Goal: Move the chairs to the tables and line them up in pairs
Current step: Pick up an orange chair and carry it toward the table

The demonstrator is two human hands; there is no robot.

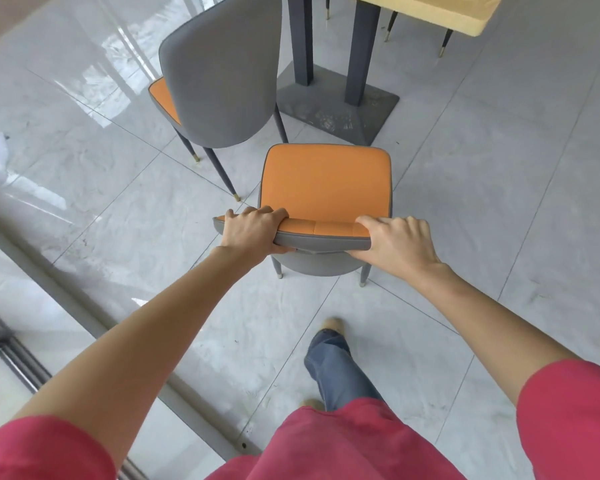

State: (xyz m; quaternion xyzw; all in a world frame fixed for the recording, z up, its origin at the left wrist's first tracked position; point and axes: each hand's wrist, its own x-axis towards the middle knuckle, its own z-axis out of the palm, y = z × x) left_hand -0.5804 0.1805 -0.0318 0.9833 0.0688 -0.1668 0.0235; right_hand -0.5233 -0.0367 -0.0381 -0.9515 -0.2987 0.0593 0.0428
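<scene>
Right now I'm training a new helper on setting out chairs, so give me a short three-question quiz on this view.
1. True or false: both the left hand and the right hand grip the top of the held chair's backrest.
2. Where does the second chair stand relative to the held one?
A. ahead and to the left
B. stacked on it
C. behind the person
3. Fill in: the table base is a flat ____ plate on the floor.

Key: 1 true; 2 A; 3 grey
</scene>
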